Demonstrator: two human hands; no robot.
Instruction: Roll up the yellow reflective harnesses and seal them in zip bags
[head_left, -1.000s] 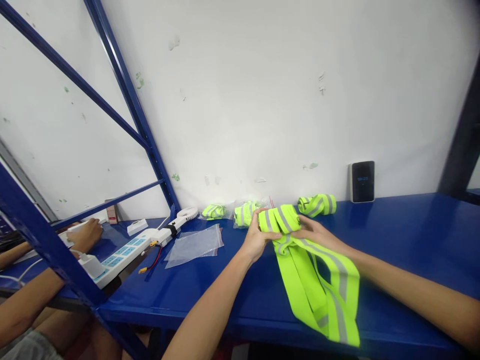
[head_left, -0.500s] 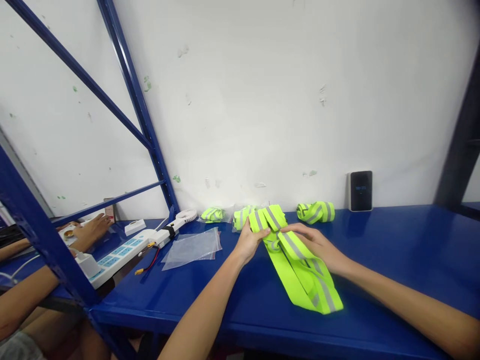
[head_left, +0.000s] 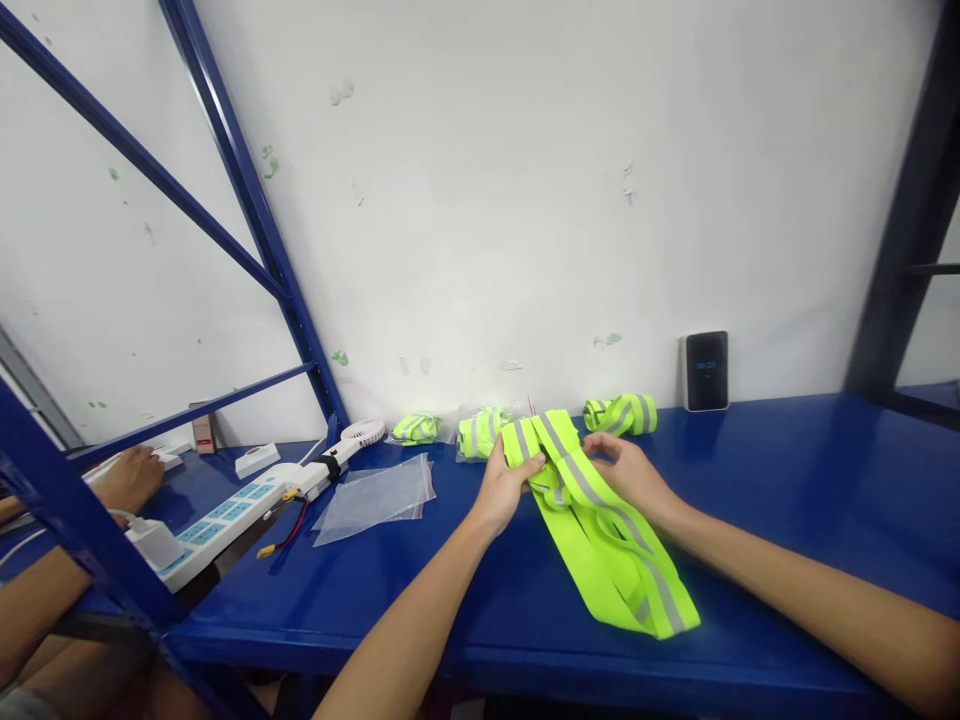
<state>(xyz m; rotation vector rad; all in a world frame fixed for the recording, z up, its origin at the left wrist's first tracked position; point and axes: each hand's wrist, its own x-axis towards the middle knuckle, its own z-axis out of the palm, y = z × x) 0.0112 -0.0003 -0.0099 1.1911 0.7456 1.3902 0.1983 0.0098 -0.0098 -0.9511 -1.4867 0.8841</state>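
Note:
A neon-yellow reflective vest with grey reflective stripes lies in long folded bands on the blue shelf top. My left hand grips its gathered upper end, with the fingers over the fold. My right hand pinches a band of the same vest just to the right. Behind them sit several rolled vests: one and another on clear plastic, and a third nearer the wall.
A clear zip bag lies left of my hands. Beyond it are a white power strip with a red-black cable and a small white fan. A black device stands against the wall. A co-worker's hand shows beyond a blue steel upright.
The vest's loose end has been drawn up from the shelf's front edge, and the bundle sits shorter. My hands have moved closer together. The whole view has shifted slightly as my head moved.

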